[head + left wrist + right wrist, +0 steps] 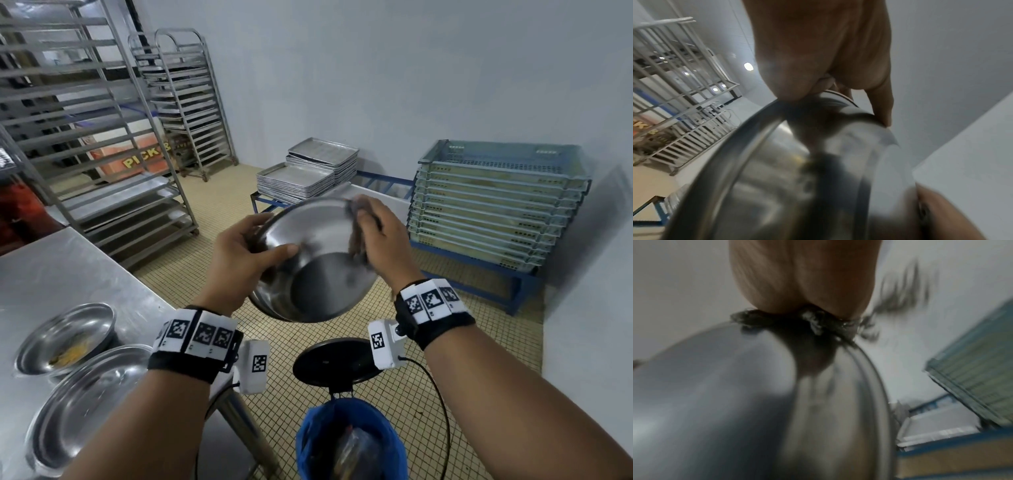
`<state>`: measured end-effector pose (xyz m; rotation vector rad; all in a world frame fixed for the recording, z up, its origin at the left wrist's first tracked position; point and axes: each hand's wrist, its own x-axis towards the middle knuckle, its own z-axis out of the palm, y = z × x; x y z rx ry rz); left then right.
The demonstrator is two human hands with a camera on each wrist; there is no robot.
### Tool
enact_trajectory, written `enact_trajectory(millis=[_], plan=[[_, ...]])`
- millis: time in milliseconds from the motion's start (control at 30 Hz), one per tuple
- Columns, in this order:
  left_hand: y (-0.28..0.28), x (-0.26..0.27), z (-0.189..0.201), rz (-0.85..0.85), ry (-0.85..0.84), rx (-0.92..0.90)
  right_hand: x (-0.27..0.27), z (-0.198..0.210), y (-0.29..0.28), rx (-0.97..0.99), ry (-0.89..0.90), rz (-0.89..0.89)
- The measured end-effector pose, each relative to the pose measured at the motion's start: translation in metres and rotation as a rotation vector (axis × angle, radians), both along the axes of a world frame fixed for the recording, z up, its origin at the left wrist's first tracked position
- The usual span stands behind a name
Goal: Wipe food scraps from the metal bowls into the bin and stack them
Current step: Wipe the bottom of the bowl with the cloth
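Note:
A metal bowl (318,260) is held tilted in the air above the bin (349,442), which has a blue liner. My left hand (239,253) grips the bowl's left rim, thumb inside, fingers behind. My right hand (376,236) holds a dark grey cloth (356,240) against the bowl's inner right wall. The left wrist view shows the bowl (777,170) from outside with my fingers (881,105) curled over its rim. In the right wrist view the cloth (797,321) sits under my fingers on the bowl (735,394). Two more metal bowls, one (65,339) with yellow scraps and one (89,401) nearer, sit on the steel table (68,270).
The bin's black lid (335,359) stands open behind it. Stacked metal trays (308,171) and stacked plastic crates (496,202) rest on blue frames by the wall. Tall tray racks (102,137) stand at the left. The floor is tiled.

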<state>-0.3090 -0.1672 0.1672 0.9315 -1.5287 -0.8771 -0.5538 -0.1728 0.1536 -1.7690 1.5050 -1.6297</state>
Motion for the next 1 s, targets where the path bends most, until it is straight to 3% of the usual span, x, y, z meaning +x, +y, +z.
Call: enact_trajectory(millis=[67, 133, 233, 300, 400, 533, 667, 700, 833, 1000], plan=[[0.001, 0.005, -0.004, 0.015, 0.088, 0.018, -0.008, -0.007, 0.001, 0.119, -0.216, 0.047], [0.002, 0.005, -0.005, -0.006, 0.064, 0.031, -0.009, -0.011, 0.000, 0.117, -0.267, 0.057], [-0.002, 0.008, 0.000, -0.049, -0.188, -0.007, -0.009, -0.004, -0.002, 0.032, -0.130, 0.019], [-0.005, 0.005, 0.008, -0.064, -0.378, -0.035, -0.006, 0.003, 0.000, -0.034, 0.097, 0.038], [-0.006, -0.009, 0.015, -0.132, -0.479, -0.061, 0.010, 0.011, 0.006, -0.134, 0.402, 0.056], [-0.007, -0.012, 0.016, -0.147, -0.456, -0.088, 0.012, 0.001, 0.006, -0.156, 0.380, 0.030], [-0.007, -0.005, 0.007, -0.073, -0.278, -0.011, 0.001, -0.009, 0.008, -0.061, 0.016, -0.023], [-0.007, -0.006, 0.006, -0.069, -0.266, -0.003, 0.005, -0.008, 0.009, -0.065, 0.027, -0.029], [-0.002, -0.011, 0.003, -0.065, -0.280, -0.002, 0.021, -0.007, 0.008, -0.200, 0.345, -0.046], [-0.002, -0.002, -0.002, -0.004, -0.227, 0.010, 0.007, -0.021, 0.002, -0.032, 0.039, -0.077]])
